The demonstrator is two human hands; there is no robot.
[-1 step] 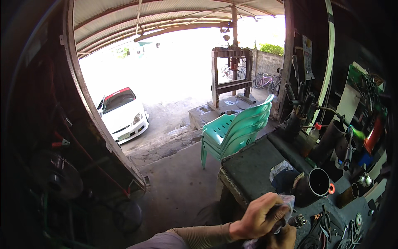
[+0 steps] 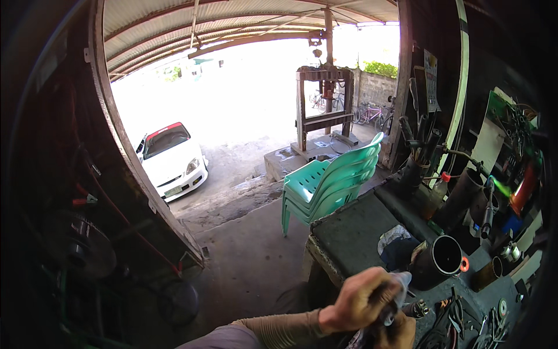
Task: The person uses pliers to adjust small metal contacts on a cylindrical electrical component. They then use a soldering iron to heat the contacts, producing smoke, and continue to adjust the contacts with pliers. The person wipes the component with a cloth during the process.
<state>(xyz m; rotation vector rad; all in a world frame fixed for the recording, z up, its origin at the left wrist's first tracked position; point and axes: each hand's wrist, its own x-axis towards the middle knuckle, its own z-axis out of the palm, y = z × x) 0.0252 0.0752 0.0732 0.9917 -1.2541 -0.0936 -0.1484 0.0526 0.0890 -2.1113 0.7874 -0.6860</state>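
My left hand (image 2: 357, 299) is closed on a pale, crumpled rag (image 2: 402, 281) at the bench's near edge. Just below it, my right hand (image 2: 398, 334) has its fingers curled at a dark, round-ended metal part (image 2: 387, 317), which the rag partly wraps. Most of that part is hidden by the hands, so its kind does not show. More of the cloth hangs below, between the wrists. Right beside my right hand lies a shiny toothed metal piece (image 2: 417, 309). A dark open-topped metal cylinder (image 2: 439, 262) stands a little farther off.
The dark workbench (image 2: 349, 238) holds a bundled cloth (image 2: 398, 247), pliers and other hand tools (image 2: 456, 320), a rusty can (image 2: 488, 273) and a red-capped bottle (image 2: 437, 195). Stacked green chairs (image 2: 331, 180) stand beyond it. Outside are a press frame (image 2: 325, 107) and a white car (image 2: 173, 160).
My left hand has shifted slightly left, and its fingers have turned over the rag. The metal part's round end shows more plainly between my hands.
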